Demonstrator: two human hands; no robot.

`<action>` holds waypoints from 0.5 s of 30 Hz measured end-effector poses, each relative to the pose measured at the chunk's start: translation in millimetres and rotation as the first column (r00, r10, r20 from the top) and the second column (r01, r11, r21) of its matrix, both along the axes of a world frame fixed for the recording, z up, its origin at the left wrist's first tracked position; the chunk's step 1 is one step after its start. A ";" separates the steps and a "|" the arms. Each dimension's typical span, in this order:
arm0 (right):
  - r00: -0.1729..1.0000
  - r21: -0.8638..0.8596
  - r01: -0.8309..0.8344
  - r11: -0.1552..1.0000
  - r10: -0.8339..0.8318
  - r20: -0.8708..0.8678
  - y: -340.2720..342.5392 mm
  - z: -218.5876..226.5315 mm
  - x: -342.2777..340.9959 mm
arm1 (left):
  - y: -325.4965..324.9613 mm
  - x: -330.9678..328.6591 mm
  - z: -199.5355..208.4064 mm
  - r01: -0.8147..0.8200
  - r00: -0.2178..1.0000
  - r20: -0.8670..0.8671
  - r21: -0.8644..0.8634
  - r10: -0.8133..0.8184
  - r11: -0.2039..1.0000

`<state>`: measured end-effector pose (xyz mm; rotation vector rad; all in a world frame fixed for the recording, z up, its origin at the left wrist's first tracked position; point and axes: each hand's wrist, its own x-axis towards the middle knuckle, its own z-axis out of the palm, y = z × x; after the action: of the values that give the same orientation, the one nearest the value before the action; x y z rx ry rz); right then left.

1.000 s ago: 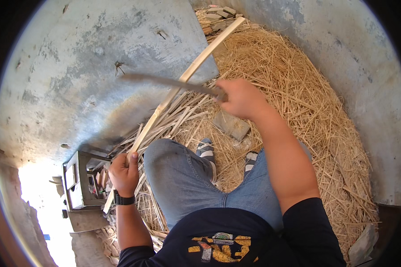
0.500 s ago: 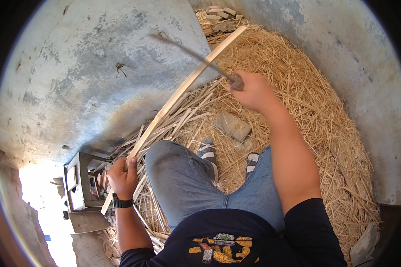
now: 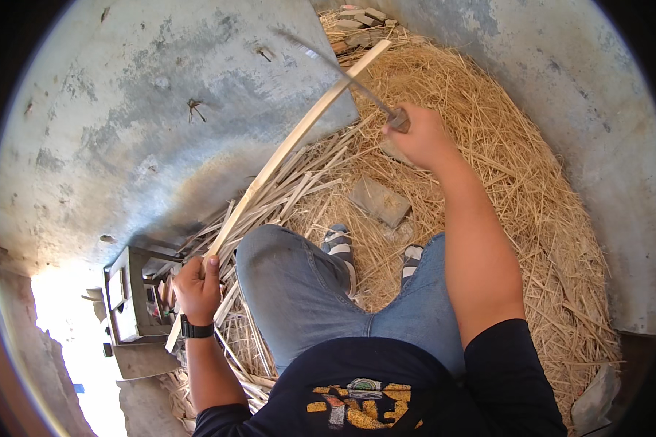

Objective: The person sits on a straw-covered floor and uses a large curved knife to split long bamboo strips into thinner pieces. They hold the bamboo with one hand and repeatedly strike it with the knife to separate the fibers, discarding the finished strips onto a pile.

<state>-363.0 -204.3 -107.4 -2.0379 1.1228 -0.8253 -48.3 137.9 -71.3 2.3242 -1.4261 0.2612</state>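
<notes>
And here's the left hand [image 3: 199, 286], closed tight round the strip [image 3: 280, 156] near its lower end, thumb on top, a short tail of wood poking out below the fist! The strip runs up and away at a slant, beyond the left knee [image 3: 273, 255]. Over to the right hand [image 3: 421, 137]: a full fist on the handle of a long blade [image 3: 372, 97], its far part blurred. That blade crosses the strip close to the upper end; touching or just over it, I can't tell!

Below, shavings [image 3: 503, 218] carpet the floor, a block [image 3: 380, 202] sits ahead of the feet, split sticks [image 3: 299, 182] bunch along the floor's left edge by the wall [image 3: 124, 109], and bricks [image 3: 361, 18] stack at its far edge.
</notes>
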 end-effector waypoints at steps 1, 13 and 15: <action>0.997 0.006 0.079 0.997 -0.079 0.009 -0.9 1.4 -2.1 | 0.3 -1.5 -0.9 0.034 0.999 0.010 -0.034 -0.034 0.999; 0.995 0.064 -0.101 0.993 0.102 -0.019 13.5 18.3 -3.2 | 50.3 66.2 -13.0 -0.214 0.976 -0.065 -0.129 0.207 0.968; 0.998 0.060 -0.060 0.996 0.060 0.001 13.2 12.4 -4.9 | 83.2 86.9 -25.6 -0.330 0.942 -0.097 -0.106 0.320 0.938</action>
<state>-367.9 -191.1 -94.9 -2.0127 1.0687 -0.7526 38.7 221.2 -96.9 2.4313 -0.9548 0.3353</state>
